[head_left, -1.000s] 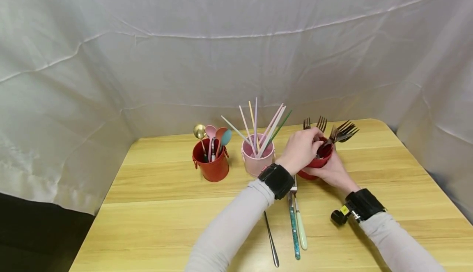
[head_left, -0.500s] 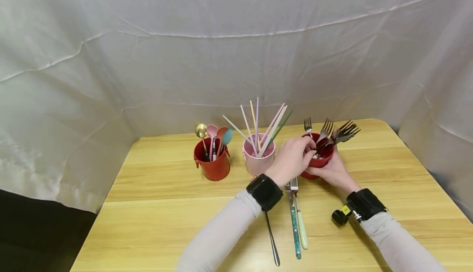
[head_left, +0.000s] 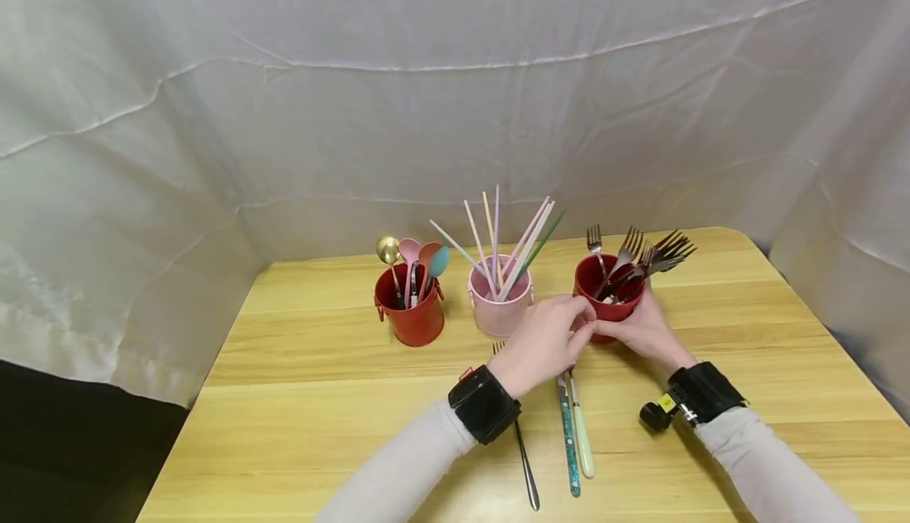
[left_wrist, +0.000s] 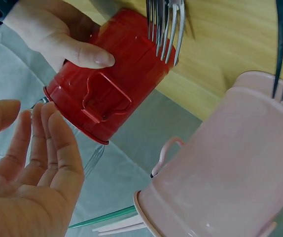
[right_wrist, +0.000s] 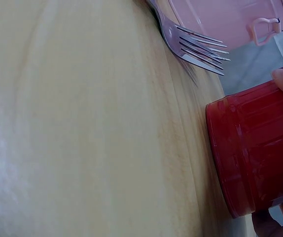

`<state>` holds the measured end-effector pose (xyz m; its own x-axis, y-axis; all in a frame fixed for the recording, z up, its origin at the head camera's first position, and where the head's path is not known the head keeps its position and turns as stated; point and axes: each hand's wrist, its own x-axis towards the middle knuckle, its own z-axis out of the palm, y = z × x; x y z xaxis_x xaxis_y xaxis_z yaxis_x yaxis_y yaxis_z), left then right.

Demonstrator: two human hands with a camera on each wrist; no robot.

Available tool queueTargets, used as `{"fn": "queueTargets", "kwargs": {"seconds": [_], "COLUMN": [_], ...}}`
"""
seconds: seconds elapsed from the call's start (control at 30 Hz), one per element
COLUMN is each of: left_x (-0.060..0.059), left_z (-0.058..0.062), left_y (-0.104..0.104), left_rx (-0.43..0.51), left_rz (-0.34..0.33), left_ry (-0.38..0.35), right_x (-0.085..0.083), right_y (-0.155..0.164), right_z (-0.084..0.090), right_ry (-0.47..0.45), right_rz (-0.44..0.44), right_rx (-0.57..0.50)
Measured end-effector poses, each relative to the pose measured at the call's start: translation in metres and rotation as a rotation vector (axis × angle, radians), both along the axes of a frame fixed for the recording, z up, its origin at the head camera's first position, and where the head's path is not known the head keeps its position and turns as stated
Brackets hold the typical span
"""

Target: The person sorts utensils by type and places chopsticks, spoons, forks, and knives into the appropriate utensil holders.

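Observation:
My right hand [head_left: 643, 329] grips a red bucket [head_left: 604, 308] that holds several forks [head_left: 629, 250], tines up. In the left wrist view its thumb lies along the wall of the bucket [left_wrist: 117, 74]. My left hand [head_left: 543, 345] is just left of this bucket and in front of the pink bucket [head_left: 498, 316]. Its fingers are loosely bent with nothing between them, as the left wrist view of the hand [left_wrist: 38, 182] shows. Beneath and near it lie a metal fork [head_left: 524, 460], a teal-handled fork [head_left: 570, 444] and a pale green-handled fork [head_left: 582, 436].
Several sticks [head_left: 526, 250] in pastel colours and green stand in the pink bucket. Another red bucket [head_left: 415, 325], with several spoons [head_left: 429, 254], stands to the left. Behind the wooden table [head_left: 298, 428] hangs a grey cloth [head_left: 426, 128].
My left hand has come out from the mouth of the forks' bucket and moved left and toward me. A fork stands at the bucket's left side. The right hand keeps its grip.

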<state>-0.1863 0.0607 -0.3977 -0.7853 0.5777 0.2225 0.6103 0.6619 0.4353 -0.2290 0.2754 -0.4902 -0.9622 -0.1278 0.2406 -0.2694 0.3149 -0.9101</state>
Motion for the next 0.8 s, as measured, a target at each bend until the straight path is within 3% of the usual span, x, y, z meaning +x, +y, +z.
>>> {"fn": "queueTargets", "kwargs": {"seconds": [0.3, 0.57, 0.8], "left_x": [0.021, 0.041, 0.054], "left_z": [-0.015, -0.026, -0.033], "left_y": [-0.020, -0.048, -0.070], "left_rx": [-0.142, -0.257, -0.286], "left_rz": [-0.047, -0.024, -0.006], "left_ry": [-0.050, -0.143, -0.216], "right_x": [-0.001, 0.000, -0.001], "right_y": [0.002, 0.001, 0.002], "right_z": [0.001, 0.000, -0.001], "right_ry": [0.025, 0.031, 0.010], "right_rz": [0.021, 0.009, -0.001], "right_rx": [0.001, 0.012, 0.023]}}
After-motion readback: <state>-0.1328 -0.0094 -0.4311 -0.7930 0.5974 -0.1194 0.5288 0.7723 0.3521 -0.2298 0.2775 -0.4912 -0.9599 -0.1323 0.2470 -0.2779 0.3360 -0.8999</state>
